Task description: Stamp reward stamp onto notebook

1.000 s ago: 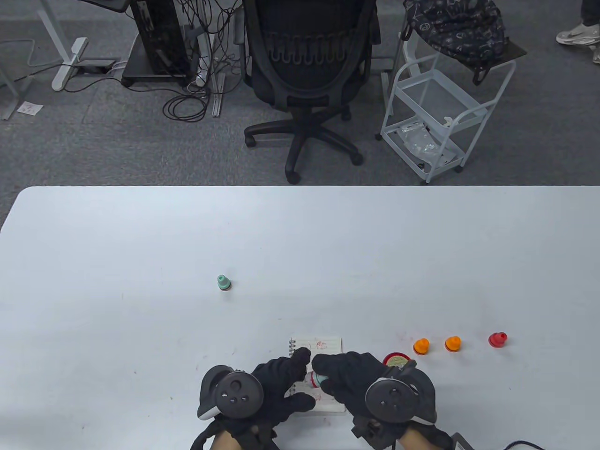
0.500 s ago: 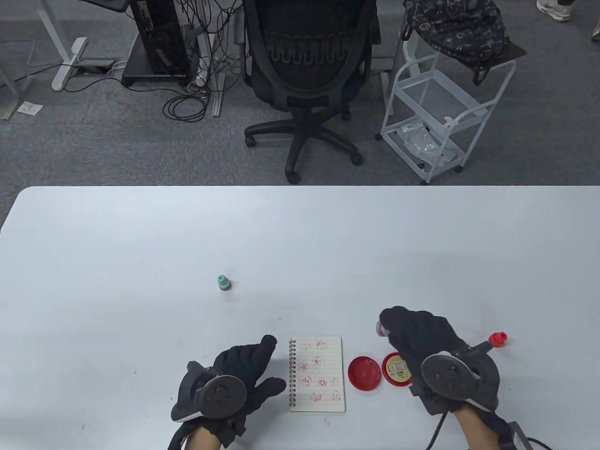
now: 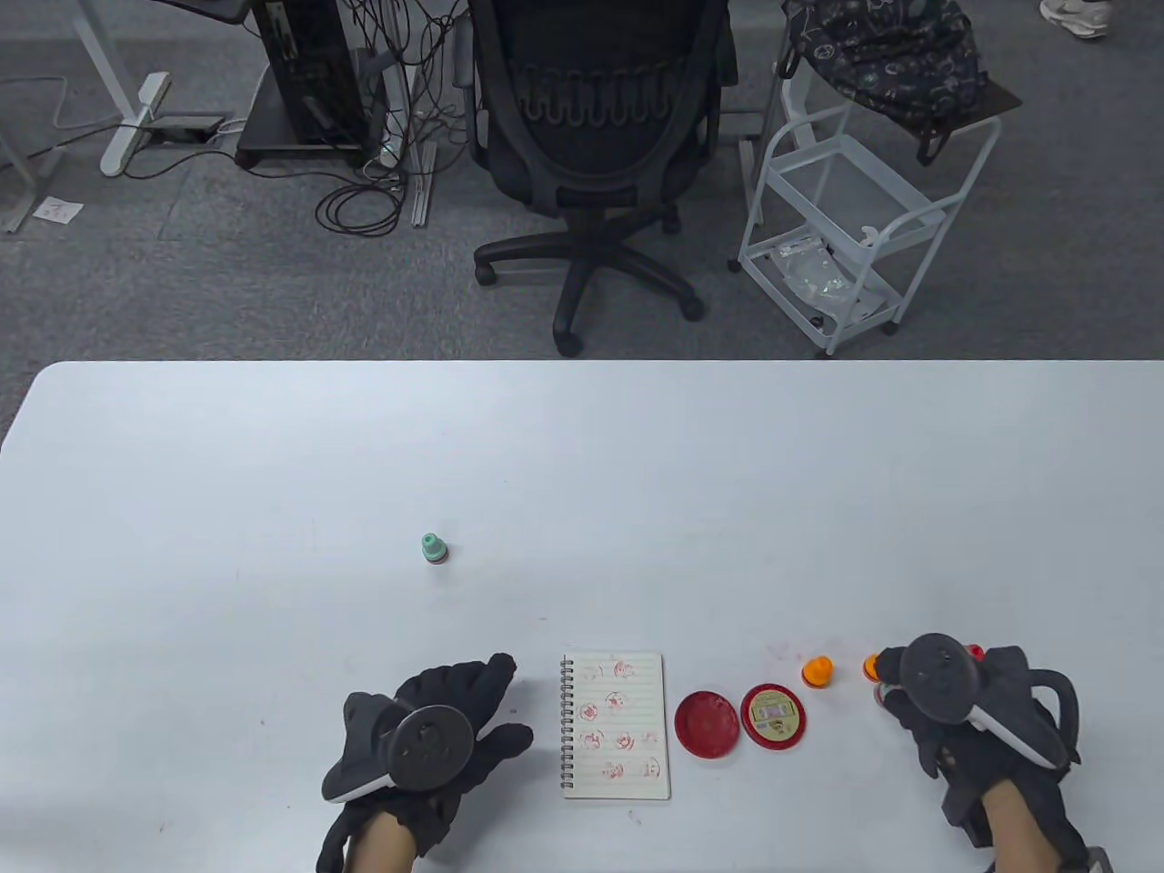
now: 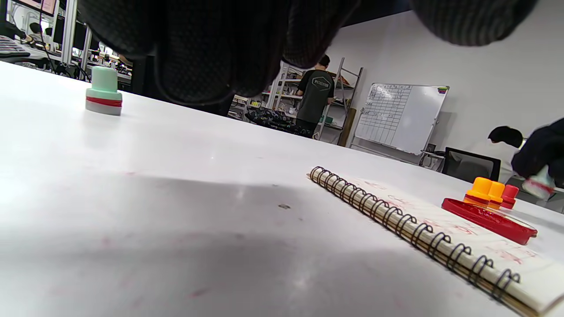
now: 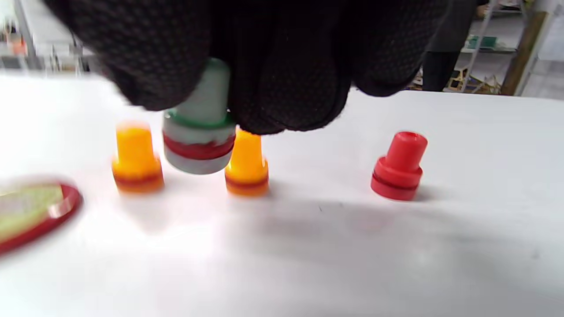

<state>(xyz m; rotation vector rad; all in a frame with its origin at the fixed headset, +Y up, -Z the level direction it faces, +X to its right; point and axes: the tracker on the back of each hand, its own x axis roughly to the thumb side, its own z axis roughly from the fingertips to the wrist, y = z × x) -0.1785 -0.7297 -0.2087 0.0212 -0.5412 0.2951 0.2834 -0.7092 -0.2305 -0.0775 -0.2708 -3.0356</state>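
The spiral notebook [image 3: 617, 725] lies open near the table's front edge, its lined page covered with several red stamp marks; the left wrist view shows it too [image 4: 440, 229]. My right hand [image 3: 896, 700] is far to its right, among the small stamps. It pinches a green-topped white stamp with a red band [image 5: 200, 132], holding it just above the table between two orange stamps. My left hand [image 3: 486, 709] rests flat and empty on the table, left of the notebook and apart from it.
A red lid [image 3: 707, 724] and the open ink pad [image 3: 773, 716] lie right of the notebook. Beyond them stand two orange stamps [image 5: 136, 160] [image 5: 246, 169] and a red stamp [image 5: 400, 166]. Another green stamp [image 3: 434, 548] stands alone, mid-table left.
My right hand lifted the stamp off the notebook and carried it right, past the ink pad to the orange stamps. My left hand slid left off the notebook, uncovering the page.
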